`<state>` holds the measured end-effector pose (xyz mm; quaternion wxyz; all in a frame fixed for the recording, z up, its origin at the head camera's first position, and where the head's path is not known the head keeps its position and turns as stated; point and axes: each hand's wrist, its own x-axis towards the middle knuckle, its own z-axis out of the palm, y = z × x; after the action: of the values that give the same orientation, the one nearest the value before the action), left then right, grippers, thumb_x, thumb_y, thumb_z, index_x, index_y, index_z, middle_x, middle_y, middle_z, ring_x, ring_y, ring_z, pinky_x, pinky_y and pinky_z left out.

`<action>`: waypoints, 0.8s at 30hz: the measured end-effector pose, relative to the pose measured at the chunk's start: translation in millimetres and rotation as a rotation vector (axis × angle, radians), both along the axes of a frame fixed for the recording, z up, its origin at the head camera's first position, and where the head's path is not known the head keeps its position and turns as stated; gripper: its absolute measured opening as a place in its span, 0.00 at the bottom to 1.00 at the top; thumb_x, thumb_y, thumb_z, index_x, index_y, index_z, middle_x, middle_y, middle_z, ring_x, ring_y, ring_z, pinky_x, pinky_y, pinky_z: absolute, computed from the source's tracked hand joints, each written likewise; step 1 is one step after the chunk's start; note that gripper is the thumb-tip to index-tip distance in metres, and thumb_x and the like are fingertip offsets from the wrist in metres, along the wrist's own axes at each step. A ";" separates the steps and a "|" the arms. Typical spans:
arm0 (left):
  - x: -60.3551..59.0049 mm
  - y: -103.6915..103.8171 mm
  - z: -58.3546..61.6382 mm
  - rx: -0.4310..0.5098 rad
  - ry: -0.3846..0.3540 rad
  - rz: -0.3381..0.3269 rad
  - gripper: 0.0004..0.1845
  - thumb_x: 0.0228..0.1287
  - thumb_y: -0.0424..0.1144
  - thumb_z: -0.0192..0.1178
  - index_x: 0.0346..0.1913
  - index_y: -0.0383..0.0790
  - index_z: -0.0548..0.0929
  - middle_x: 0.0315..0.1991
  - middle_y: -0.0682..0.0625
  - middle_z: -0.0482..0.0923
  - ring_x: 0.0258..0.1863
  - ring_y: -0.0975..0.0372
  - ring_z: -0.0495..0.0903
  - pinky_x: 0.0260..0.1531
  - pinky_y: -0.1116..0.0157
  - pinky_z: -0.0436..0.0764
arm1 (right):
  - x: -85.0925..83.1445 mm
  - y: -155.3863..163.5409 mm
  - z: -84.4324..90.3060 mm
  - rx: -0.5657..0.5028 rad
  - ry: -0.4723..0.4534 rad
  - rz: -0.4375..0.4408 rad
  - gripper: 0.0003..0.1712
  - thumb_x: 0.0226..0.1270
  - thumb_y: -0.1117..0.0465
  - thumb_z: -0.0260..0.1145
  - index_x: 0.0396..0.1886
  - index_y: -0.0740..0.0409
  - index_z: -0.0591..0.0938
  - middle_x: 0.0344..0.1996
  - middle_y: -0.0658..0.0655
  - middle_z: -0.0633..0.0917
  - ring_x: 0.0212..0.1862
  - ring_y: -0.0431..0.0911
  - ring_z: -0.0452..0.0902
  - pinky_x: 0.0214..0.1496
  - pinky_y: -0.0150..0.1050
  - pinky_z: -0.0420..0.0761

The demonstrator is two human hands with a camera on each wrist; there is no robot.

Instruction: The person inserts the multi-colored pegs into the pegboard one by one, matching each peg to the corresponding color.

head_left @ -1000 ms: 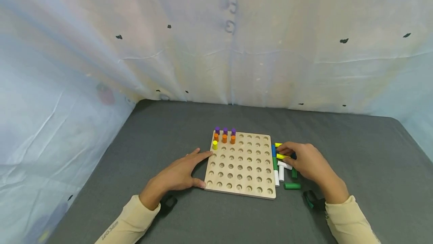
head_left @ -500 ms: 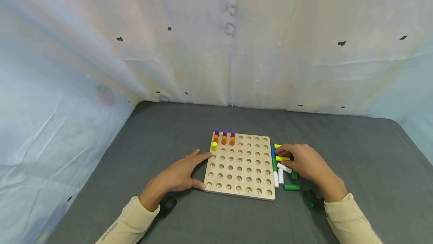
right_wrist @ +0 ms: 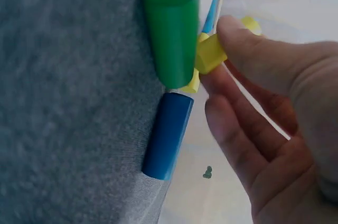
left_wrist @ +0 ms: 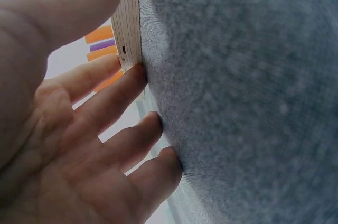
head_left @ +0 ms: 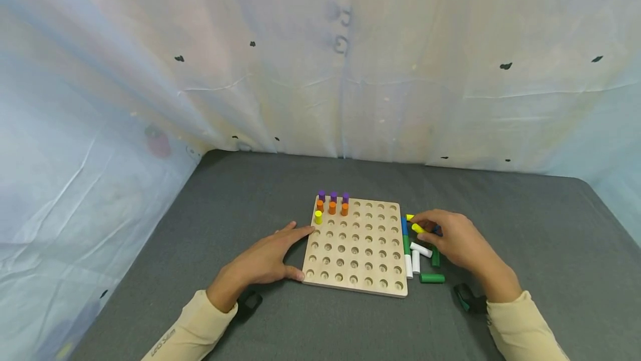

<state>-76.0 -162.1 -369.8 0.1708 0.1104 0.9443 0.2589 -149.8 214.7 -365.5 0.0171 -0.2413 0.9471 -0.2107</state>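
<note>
Grey felt tabletop [head_left: 250, 194]: wooden pegboard [head_left: 356, 250], centre. Left hand [head_left: 262, 258] at its 9 o'clock edge, fingers flat and spread, holding nothing. Right hand [head_left: 453, 238] at 3 o'clock, fingertips pinching yellow peg [head_left: 417, 228] (among loose pegs).

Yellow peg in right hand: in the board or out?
Out. Right hand pinches the yellow peg beside the pegboard, off any hole.
</note>
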 end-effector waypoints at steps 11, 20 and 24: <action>-0.3 -0.2 -0.4 -0.007 -0.011 0.005 0.49 0.51 0.48 0.76 0.76 0.62 0.62 0.79 0.43 0.54 0.79 0.47 0.53 0.69 0.37 0.60 | 0.8 6.3 -5.7 -0.058 -0.038 -0.009 0.15 0.63 0.59 0.72 0.50 0.50 0.85 0.40 0.50 0.89 0.41 0.45 0.85 0.41 0.47 0.83; -0.7 -0.1 1.3 -0.008 -0.009 0.009 0.49 0.51 0.49 0.76 0.76 0.63 0.62 0.79 0.42 0.54 0.78 0.44 0.54 0.69 0.37 0.61 | -1.1 0.2 3.5 -0.038 0.017 0.004 0.15 0.63 0.59 0.72 0.50 0.51 0.84 0.41 0.50 0.89 0.43 0.47 0.86 0.44 0.49 0.83; 1.2 0.3 0.8 -0.005 -0.014 0.014 0.49 0.50 0.49 0.76 0.76 0.64 0.62 0.79 0.41 0.53 0.77 0.42 0.56 0.68 0.37 0.62 | -0.6 -17.0 13.5 -0.077 0.044 0.038 0.15 0.64 0.59 0.72 0.50 0.51 0.85 0.40 0.48 0.89 0.44 0.45 0.86 0.46 0.48 0.83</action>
<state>-74.8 -161.8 -369.0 0.1757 0.1014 0.9445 0.2584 -150.4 197.7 -352.0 -0.0091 -0.2645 0.9337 -0.2413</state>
